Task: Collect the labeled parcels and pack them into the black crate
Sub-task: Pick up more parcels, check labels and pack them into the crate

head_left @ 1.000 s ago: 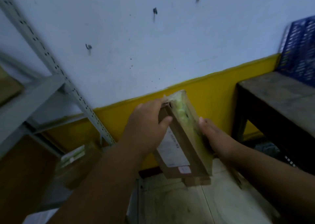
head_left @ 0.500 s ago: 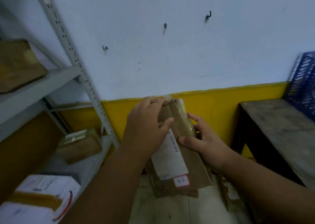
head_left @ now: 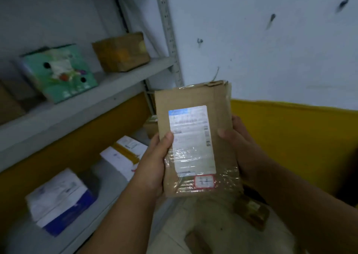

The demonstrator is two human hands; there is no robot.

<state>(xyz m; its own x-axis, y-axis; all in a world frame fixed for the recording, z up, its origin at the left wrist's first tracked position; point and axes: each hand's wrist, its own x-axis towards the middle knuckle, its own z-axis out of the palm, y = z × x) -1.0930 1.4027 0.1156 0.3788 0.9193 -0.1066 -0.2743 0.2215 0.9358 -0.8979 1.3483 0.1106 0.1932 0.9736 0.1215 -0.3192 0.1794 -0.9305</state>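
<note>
While I hold the labeled parcel (head_left: 195, 139) up in both hands, the black crate is nowhere in my view.

My left hand (head_left: 155, 161) grips the parcel's left edge, thumb laid over the front beside the white shipping label (head_left: 190, 139), and my right hand (head_left: 235, 147) clasps the right edge, fingers curled behind the cardboard (label face turned toward me, so I judge I am checking it). Past my hands, the lower shelf (head_left: 108, 178) carries two white boxes (head_left: 60, 199), and the upper shelf (head_left: 81, 106) a green box (head_left: 58, 73) and a brown carton (head_left: 122, 52); I cannot tell which bear labels. As I judge it, this parcel is collected but not packed, and more collecting may remain.
</note>
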